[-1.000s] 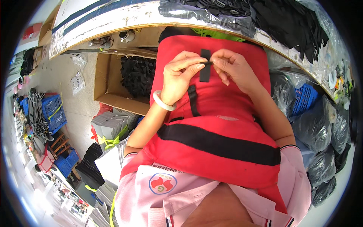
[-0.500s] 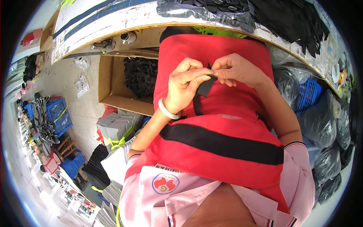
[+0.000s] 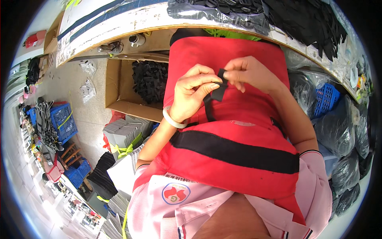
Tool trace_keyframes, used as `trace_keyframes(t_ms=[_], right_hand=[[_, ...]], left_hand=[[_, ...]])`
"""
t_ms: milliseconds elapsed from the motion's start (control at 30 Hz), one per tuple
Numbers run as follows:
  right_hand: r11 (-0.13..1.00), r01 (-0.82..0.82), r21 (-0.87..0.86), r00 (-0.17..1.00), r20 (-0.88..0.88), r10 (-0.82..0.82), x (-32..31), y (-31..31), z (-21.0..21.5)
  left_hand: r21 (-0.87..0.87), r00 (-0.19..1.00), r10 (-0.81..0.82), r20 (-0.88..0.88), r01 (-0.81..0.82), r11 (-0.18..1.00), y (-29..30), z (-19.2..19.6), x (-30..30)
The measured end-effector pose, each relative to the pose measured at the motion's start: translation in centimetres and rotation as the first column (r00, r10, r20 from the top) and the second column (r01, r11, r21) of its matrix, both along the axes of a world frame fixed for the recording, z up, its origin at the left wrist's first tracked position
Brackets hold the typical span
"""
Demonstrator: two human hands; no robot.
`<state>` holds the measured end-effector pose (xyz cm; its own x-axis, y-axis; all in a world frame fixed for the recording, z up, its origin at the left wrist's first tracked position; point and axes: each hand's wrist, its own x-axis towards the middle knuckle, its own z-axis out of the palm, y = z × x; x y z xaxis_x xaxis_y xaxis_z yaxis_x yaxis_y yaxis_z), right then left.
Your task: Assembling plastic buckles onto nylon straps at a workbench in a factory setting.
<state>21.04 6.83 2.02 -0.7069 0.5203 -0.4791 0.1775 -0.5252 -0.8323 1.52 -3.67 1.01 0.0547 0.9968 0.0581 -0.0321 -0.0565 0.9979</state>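
Over my red apron (image 3: 246, 107), my left hand (image 3: 191, 92) pinches a short black strap piece (image 3: 217, 95) between thumb and fingers. The piece looks folded or looped, with one end hanging below the fingertips and another standing up above them. My right hand (image 3: 248, 75) is at that upper end, thumb and forefinger closed on its edge and the other fingers curled beneath. How the black material passes between my fingertips is partly hidden.
An open cardboard box (image 3: 112, 85) of small black pieces (image 3: 150, 79) stands left of my lap. Ahead is a worktable edge (image 3: 159, 24) with black strips (image 3: 306, 28) on it. Grey stacked sheets (image 3: 125, 133) lie left; black plastic bags (image 3: 334, 127) and a blue basket (image 3: 326, 99) sit right.
My hands have drawn slightly apart, and more of the strap piece's upper end shows between them. My left hand has shifted a little down. The surroundings are the same.
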Motion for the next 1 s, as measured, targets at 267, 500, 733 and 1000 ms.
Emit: trace_keyframes(t_ms=[267, 500, 733, 1000], right_hand=[[0.972, -0.178, 0.155, 0.981, -0.046, 0.187, -2.6, -1.0, -3.0], [0.960, 0.112, 0.255, 0.980, -0.190, -0.064, -2.9, -1.6, -1.7], [0.994, 0.006, 0.111, 0.989, -0.144, 0.010, -2.2, -3.2, 0.3], [0.943, 0.179, 0.282, 0.980, -0.137, -0.145, -1.9, -3.0, 0.1]], left_hand=[[-0.246, 0.999, 0.052, 0.000, -0.050, 0.968, -4.6, 2.7, -6.9], [-0.237, 0.990, 0.128, 0.062, -0.110, 0.965, -4.5, 2.9, -5.1], [-0.034, 0.970, 0.019, -0.240, -0.028, 0.999, -2.3, 2.3, -2.9], [0.012, 0.968, 0.084, -0.236, -0.083, 0.996, -2.7, 2.1, -2.6]])
